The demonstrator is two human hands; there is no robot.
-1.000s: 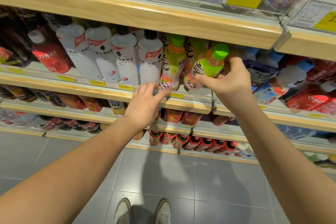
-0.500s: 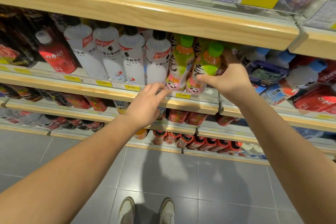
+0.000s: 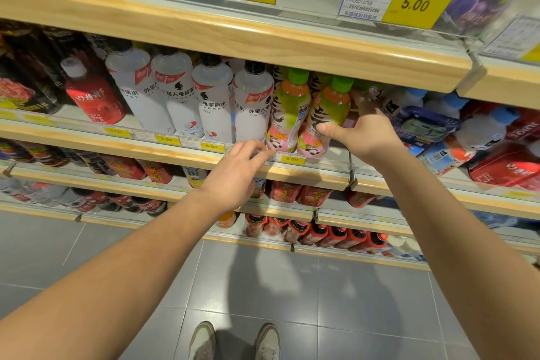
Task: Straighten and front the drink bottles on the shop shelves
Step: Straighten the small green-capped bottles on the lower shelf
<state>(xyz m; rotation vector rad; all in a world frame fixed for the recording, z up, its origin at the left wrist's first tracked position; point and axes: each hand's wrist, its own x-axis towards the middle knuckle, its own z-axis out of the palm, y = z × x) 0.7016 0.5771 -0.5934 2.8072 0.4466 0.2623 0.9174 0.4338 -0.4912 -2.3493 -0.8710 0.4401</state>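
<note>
Two green-capped bottles with green and pink panda labels stand side by side on the middle shelf [image 3: 321, 175]. My right hand [image 3: 362, 134] grips the right one [image 3: 327, 114], thumb across its label and fingers behind it. The left one [image 3: 287, 114] stands upright beside it. My left hand [image 3: 236, 172] hovers at the shelf's front edge just below that bottle, fingers relaxed and holding nothing. Several white black-capped bottles [image 3: 213, 102] line up to the left.
A red bottle [image 3: 93, 96] and dark bottles stand at the far left. Blue-capped bottles and red packs [image 3: 485, 131] lie tumbled at the right. The upper shelf board [image 3: 233, 35] overhangs the bottle caps closely. Lower shelves hold red bottles [image 3: 315, 196]. Grey floor tiles lie below.
My right hand has brought the tilted green-capped bottle upright and set it next to its neighbour. My left hand has stayed at the shelf edge.
</note>
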